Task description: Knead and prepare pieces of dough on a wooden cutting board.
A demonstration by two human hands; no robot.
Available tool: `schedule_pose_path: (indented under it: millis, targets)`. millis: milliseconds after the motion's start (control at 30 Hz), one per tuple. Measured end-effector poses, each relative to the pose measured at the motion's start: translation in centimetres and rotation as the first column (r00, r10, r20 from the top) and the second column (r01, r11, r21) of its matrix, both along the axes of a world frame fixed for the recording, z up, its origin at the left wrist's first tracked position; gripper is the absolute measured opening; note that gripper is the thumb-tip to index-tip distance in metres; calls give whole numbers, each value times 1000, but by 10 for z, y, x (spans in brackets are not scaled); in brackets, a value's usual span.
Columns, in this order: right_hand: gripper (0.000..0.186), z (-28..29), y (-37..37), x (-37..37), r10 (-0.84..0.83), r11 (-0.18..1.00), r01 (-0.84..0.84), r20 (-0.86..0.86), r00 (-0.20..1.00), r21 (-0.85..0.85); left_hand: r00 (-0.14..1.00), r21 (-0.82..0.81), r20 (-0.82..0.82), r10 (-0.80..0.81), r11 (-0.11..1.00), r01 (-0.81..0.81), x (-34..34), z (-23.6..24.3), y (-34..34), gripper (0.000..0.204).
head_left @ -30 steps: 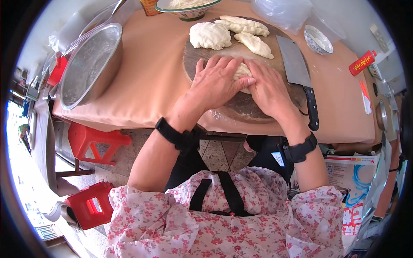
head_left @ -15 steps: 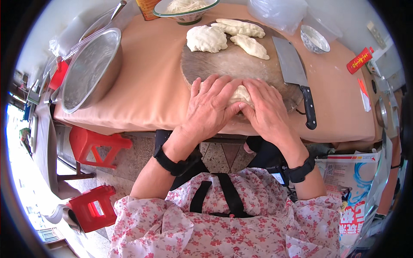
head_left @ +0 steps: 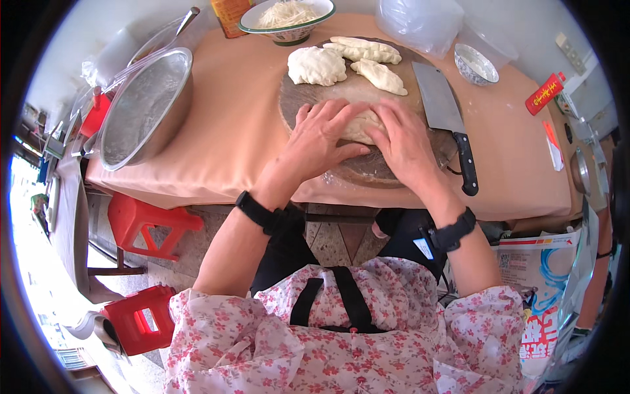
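Observation:
A piece of pale dough (head_left: 360,127) lies on the near part of a round wooden cutting board (head_left: 371,172). My left hand (head_left: 320,136) is curved over its left end, thumb pointing inward. Over the right end my right hand (head_left: 408,146) is bent, with its fingers wrapped across the top. Both palms hide much of the dough. Farther back on the board sit a large dough lump (head_left: 316,66), a long dough strip (head_left: 364,50) and a shorter dough piece (head_left: 380,77). A cleaver (head_left: 437,98) with a black handle rests along the board's right side.
At left a big metal basin (head_left: 172,105) leans tilted. A green-rimmed bowl (head_left: 289,33) of pale shreds stands at the back, a patterned small bowl (head_left: 475,64) back right. Farther right is a red can (head_left: 545,93). Red stools (head_left: 147,223) are below the table's left edge.
Both hands have moved slightly forward over the dough, away from the table's front edge. My thumbs have spread apart, and more of the dough and the board's near part shows.

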State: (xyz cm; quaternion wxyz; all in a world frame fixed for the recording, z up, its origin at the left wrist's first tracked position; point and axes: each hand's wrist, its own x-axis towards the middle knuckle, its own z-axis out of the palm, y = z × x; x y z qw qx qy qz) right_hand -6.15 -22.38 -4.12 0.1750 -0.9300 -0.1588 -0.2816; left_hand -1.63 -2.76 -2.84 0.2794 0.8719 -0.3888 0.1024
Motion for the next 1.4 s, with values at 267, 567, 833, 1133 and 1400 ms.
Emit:
schedule_pose_path:
  millis: [267,567,833,1133,1400]
  targets:
    - [53,14,1,-47,54,996,-61,-113,992,-61,999,-139,44,-31,990,37,-27,-7,15,49]
    - [38,41,-1,-57,213,899,-101,-221,952,427,915,-240,-402,-42,969,-61,-43,42,19,40]
    - [40,19,-4,-47,-120,986,119,-4,993,116,982,122,188,32,991,-55,-40,15,-11,56]
    - [45,-12,-8,-59,-124,992,122,52,991,36,947,165,319,-46,986,-7,-16,10,-28,39]
    - [48,-20,-12,-63,-145,989,138,154,977,57,941,349,311,-133,937,17,3,32,-53,25]
